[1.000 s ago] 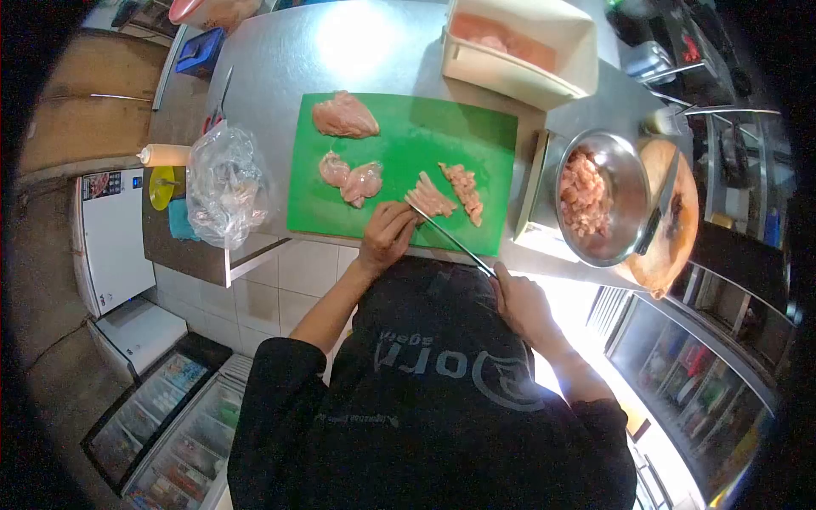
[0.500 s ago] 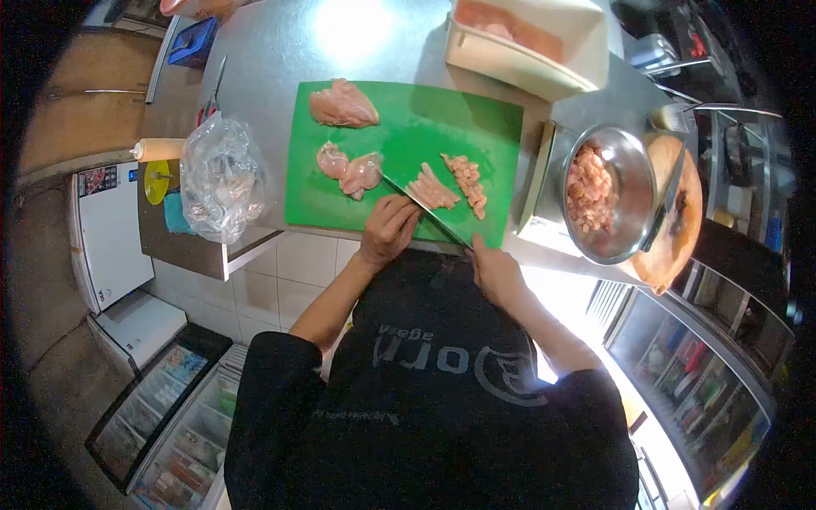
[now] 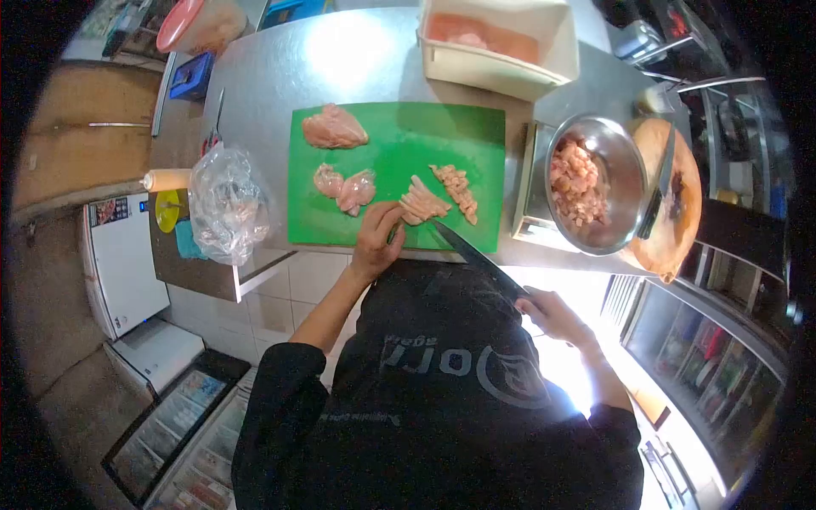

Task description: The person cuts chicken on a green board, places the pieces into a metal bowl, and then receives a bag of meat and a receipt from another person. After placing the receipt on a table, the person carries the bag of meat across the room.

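Observation:
My right hand [image 3: 557, 318] is closed round the handle of a chef's knife [image 3: 476, 259]. Its blade slants up and left over the near edge of the green cutting board [image 3: 399, 123], with the tip close to some raw chicken strips [image 3: 422, 202]. Bent fingers of my left hand [image 3: 378, 244] hold the left end of those strips. Just right of them lies a row of diced chicken [image 3: 456, 192]. Further left on the board are a cut-open chicken piece [image 3: 347, 187] and, above it, a whole chicken breast [image 3: 335, 127].
To the right, a steel bowl [image 3: 625, 170] holds chicken pieces, beside a wooden board [image 3: 680, 212] with another knife [image 3: 659, 183] on it. A white tub [image 3: 493, 78] with meat stands behind. At left are a plastic bag [image 3: 225, 204] and a capped bottle [image 3: 167, 179].
The knife has come away from the strips, drawn down and right with my right hand. My left hand has shifted slightly, its fingers now at the strips. The whole view has shifted a little.

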{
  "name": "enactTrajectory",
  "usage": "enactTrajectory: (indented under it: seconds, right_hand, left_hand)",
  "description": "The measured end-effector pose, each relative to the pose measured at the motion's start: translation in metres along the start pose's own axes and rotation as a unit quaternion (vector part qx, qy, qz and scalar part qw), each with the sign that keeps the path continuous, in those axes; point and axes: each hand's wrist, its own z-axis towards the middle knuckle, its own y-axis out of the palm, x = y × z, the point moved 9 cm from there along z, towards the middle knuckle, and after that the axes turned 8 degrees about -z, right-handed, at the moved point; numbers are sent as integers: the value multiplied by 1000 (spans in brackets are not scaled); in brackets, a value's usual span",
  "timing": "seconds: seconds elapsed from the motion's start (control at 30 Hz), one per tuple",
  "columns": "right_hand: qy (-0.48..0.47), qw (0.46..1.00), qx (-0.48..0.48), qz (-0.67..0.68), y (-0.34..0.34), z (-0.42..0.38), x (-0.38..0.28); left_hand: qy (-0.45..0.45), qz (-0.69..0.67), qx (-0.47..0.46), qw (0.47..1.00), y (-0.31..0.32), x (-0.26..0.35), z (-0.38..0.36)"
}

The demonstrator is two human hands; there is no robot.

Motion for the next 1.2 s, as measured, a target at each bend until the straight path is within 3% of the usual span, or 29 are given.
enactTrajectory:
  seconds: [0.07, 0.13, 0.17, 0.23, 0.27, 0.33, 0.43, 0.57, 0.63, 0.77, 0.83, 0.93, 1.03, 1.2]
  right_hand:
    - [48, 995, -7, 87, -1, -13, 4]
    - [48, 991, 34, 123, -7, -9, -5]
    - [46, 985, 67, 151, -12, -6, -10]
    - [61, 980, 89, 165, -10, 2, -12]
    - [73, 976, 104, 175, -8, 5, -11]
    - [42, 975, 145, 165, -7, 7, -14]
    - [14, 970, 182, 159, -4, 3, -15]
    - [19, 981, 161, 104, 9, 6, -8]
    - [27, 985, 154, 78, 5, 6, -12]
    - [34, 985, 164, 46, 6, 11, -9]
    - [33, 985, 160, 54, 2, 12, -12]
    - [21, 982, 174, 63, 0, 14, -16]
    - [19, 981, 180, 62, -5, 15, -18]
    - [25, 983, 167, 70, -3, 18, -15]
  left_hand:
    - [-9, 0, -8, 1000, -6, 6, 20]
    - [70, 123, -164, 976, 11, 37, 55]
    - [77, 122, -167, 975, 15, 31, 60]
    - [126, 71, -288, 947, 39, 25, 59]
    - [130, 72, -290, 945, 38, 19, 60]
    - [82, 8, -352, 932, 42, 14, 64]
    - [34, -5, -364, 931, 44, -1, 60]
    - [52, 56, -339, 938, 37, -7, 52]
    - [46, 82, -275, 957, 31, -7, 47]
    - [-4, 116, -233, 966, 28, 12, 35]
    - [61, 152, -147, 976, 20, 35, 40]
    - [-21, 86, -147, 985, 30, 23, 35]
    - [41, 59, -198, 978, 44, 27, 35]
    - [1, 48, -155, 987, 28, 28, 41]
